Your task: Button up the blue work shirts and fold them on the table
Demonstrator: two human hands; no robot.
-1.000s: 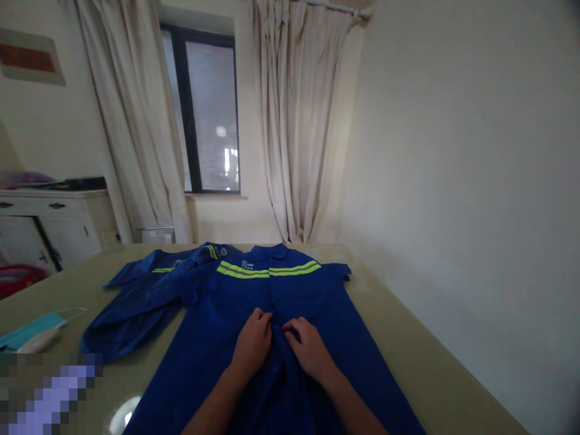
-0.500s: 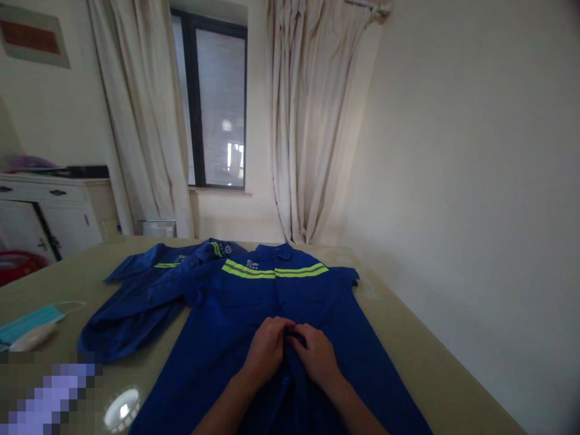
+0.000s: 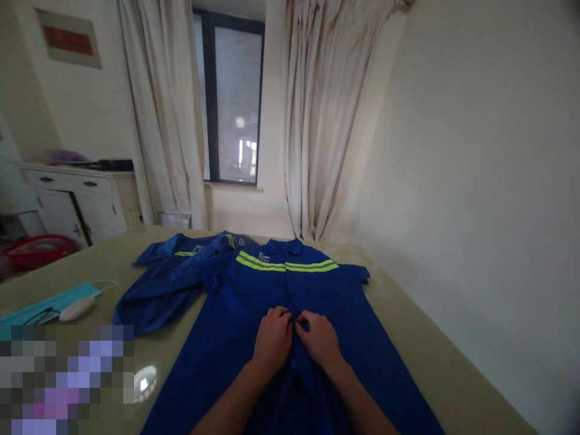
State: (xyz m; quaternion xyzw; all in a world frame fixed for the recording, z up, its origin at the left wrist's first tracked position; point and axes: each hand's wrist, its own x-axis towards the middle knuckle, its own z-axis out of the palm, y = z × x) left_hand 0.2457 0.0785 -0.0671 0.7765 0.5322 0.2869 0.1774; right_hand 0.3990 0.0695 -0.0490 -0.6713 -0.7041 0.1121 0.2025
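Observation:
A dark blue short-sleeved work shirt [image 3: 217, 356] lies front up, its collar at the far end and a yellow-green and grey reflective band across the chest. My left hand [image 3: 274, 338] is closed on the shirt's front opening, its fingertips pressed together at the cloth edge. Just beside it, my right hand [image 3: 321, 339] pinches the same opening between thumb and forefinger. Whether a button sits between the fingertips is too small to tell. Below my hands the front edges part into folds. A second blue work shirt [image 3: 158, 299] lies crumpled to the left, partly against the first one's sleeve.
On the glossy table [image 3: 399, 320] at left lie a light blue face mask [image 3: 54, 302] and a smooth whitish oval object [image 3: 78, 308]. A blurred patch covers the near left corner. A wall [image 3: 489, 211] runs along the right; a white cabinet [image 3: 102, 205] and red basket [image 3: 43, 252] stand beyond.
The view has turned slightly left. My fingertips have drawn a little apart, and the raised cloth between my hands lies lower. Both hands stay at the shirt's front opening.

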